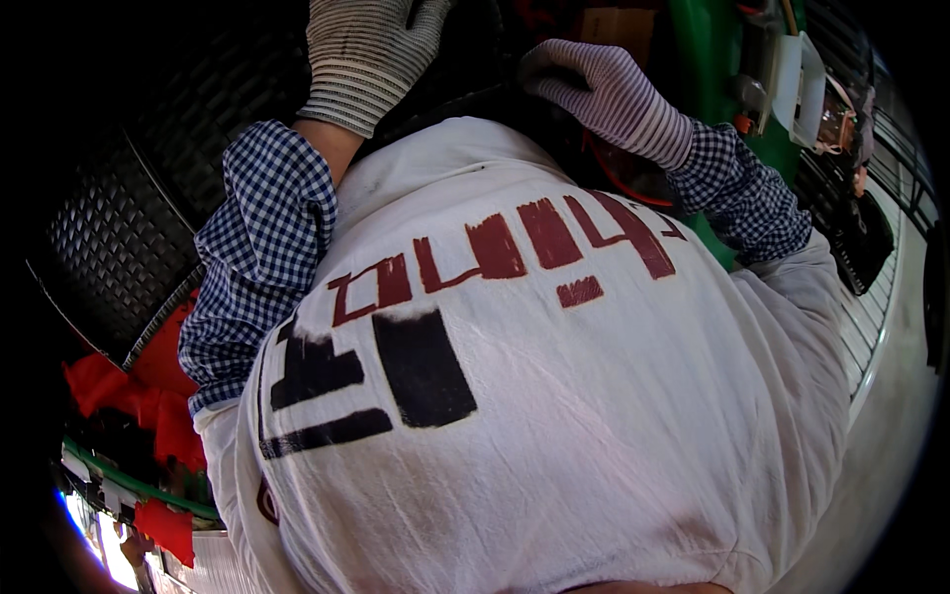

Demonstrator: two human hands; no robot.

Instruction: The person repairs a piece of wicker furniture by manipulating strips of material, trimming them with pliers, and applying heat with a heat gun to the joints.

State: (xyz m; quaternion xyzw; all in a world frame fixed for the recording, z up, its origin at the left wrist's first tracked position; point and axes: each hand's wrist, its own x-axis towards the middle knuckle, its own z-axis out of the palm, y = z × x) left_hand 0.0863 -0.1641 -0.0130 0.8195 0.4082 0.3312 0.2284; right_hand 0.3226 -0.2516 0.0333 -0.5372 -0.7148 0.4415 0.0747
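At the far left of the view, red cloth [148, 396] bunches low beside a black ribbed mat [119, 238] that slopes up toward the top edge. Your left hand [366, 49], in a grey striped knit glove with a blue checked sleeve [262, 247] pushed up behind the bare wrist, reaches up over the dark surface at the top of the view; its fingers run out of the picture, so you cannot tell whether it is spread or closed, or whether it holds anything. The middle of the view is filled by your white shirt [594, 416], which bears dark red and black painted marks and hides whatever lies below your arms. To the right of centre, your right hand [604, 94], in a white glove with fine purple stripes, lies palm down with the fingers curled loosely toward the left, its fingertips resting on a dark object [495, 94] that is too shadowed to make out; you cannot tell if it grips that object or only touches it. Just under that wrist, a red rim [618, 183] shows against the dark. Further right stands a green frame [708, 49], then a white bracket [797, 84] beside some clear plastic parts [836, 119], and at the far right a black piece [861, 238] sits on a pale slatted surface [871, 317].
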